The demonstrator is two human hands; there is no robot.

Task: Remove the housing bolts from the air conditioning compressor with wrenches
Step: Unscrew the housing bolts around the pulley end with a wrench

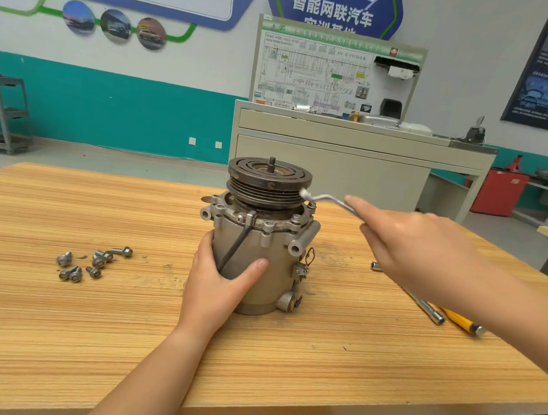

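On the back wall at your twelve o'clock, a blue sign (331, 7) reads 智能网联汽车; the line of Latin letters above it is cut off. Under it, a white board (316, 74) carries a wiring diagram whose print is too small to read.

The compressor (260, 247) stands upright in the middle of the wooden table (79, 321). It has a grey metal body, a dark, rusty grooved pulley (269, 181) on top and a threaded stub poking up from the centre. A black cable runs down its front.

At the compressor's nine o'clock, well apart from it, lie the loose bolts (93, 262) in a small heap. Your left hand (219, 280) wraps the body from the six o'clock side, thumb and fingers spread round it. Your right hand (409, 248) comes in from three o'clock and holds the wrench (325, 200), with the forefinger laid straight along the handle. Its blurred far end is just above a flange bolt (311, 206) at two o'clock; you cannot tell whether it is seated.

Under your right forearm at four o'clock lie a small socket (376, 265), a metal bar (425, 308) and a yellow-handled tool (462, 321). Behind the table stands a beige cabinet (340, 160).
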